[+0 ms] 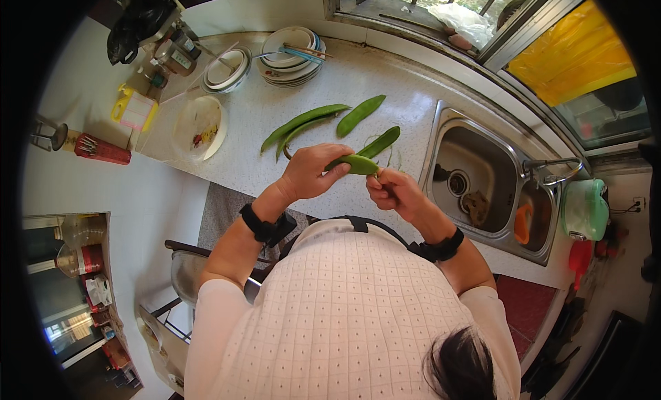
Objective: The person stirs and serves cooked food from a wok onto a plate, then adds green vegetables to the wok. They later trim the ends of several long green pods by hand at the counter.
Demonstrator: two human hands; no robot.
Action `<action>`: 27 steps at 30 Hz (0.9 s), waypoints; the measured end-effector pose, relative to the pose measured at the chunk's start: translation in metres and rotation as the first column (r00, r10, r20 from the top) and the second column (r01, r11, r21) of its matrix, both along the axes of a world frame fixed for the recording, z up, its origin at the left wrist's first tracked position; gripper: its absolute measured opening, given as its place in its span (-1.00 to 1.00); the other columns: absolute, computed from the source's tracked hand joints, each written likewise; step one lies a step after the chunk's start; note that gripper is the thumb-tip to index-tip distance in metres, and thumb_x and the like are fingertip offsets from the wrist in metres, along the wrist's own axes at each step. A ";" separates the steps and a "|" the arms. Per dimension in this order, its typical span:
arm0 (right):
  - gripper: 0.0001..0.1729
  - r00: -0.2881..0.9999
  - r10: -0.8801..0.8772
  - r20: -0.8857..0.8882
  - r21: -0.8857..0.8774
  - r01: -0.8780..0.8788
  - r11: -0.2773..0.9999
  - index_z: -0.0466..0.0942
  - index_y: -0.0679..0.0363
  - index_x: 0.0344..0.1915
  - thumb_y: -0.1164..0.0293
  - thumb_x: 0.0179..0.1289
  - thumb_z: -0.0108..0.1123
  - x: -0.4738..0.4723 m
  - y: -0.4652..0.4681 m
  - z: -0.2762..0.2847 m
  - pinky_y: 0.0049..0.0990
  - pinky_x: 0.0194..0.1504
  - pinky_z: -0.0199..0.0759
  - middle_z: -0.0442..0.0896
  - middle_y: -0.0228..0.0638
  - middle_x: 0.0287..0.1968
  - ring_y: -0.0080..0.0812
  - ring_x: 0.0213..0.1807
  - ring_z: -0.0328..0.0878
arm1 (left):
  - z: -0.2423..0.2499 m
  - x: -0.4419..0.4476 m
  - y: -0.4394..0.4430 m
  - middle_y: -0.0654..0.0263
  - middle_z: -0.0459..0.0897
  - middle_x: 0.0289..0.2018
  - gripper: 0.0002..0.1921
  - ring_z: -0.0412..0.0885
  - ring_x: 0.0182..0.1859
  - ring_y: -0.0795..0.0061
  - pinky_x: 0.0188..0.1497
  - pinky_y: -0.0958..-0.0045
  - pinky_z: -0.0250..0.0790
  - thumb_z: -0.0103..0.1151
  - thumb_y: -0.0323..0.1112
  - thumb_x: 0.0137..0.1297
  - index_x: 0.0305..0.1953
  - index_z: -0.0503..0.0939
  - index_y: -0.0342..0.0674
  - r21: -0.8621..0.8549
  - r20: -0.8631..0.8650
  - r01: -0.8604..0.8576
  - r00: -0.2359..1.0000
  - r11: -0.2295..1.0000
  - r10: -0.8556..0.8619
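Observation:
A broad green bean pod (363,164) lies between my two hands over the counter's front part. My left hand (316,168) grips its left part between thumb and fingers. At the pod's right tip, my right hand (396,189) pinches the end with thumb and forefinger. Just behind rests another flat green pod (381,142), with thin green strings (391,157) beside it. A wide pod (360,116) lies farther back. Two long pods, the upper one (304,122) partly over the other, are on the left, and the near end of the lower one is close to my left hand.
To the right is a steel double sink (477,175) with a tap (552,172). Stacked bowls and plates (292,54) with chopsticks stand at the back; more bowls (226,72) are beside them. A whitish bowl (219,126) with scraps sits left. A chair (188,273) stands below the counter.

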State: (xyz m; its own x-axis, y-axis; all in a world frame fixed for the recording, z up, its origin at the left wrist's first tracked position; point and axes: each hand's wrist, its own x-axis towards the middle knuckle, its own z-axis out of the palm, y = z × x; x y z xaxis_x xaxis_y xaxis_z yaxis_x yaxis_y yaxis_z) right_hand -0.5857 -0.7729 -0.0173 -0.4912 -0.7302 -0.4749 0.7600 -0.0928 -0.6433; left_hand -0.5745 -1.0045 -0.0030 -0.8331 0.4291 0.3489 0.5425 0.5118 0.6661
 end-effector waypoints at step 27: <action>-0.71 0.397 0.659 -0.639 0.769 0.358 0.530 0.63 0.18 -0.46 0.23 0.20 0.08 0.001 0.058 -0.073 -0.28 -0.42 0.39 0.59 -0.18 -0.58 -0.20 -0.49 0.57 | -0.059 -0.014 -0.095 0.48 0.58 -0.22 -0.83 0.54 -0.19 0.61 -0.17 0.54 0.50 0.18 -0.31 0.32 -0.10 0.47 -0.04 0.709 0.699 -0.693 0.716 -0.132 -0.001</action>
State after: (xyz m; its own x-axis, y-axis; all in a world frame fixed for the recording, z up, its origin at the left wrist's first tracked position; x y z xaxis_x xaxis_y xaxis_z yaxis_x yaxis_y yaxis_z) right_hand -0.5843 -0.7150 -0.0901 -0.8579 -0.4569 -0.2352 -0.2754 0.7952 -0.5401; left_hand -0.5882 -1.0995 -0.0617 -0.8615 -0.4016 -0.3108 0.0946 -0.7282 0.6789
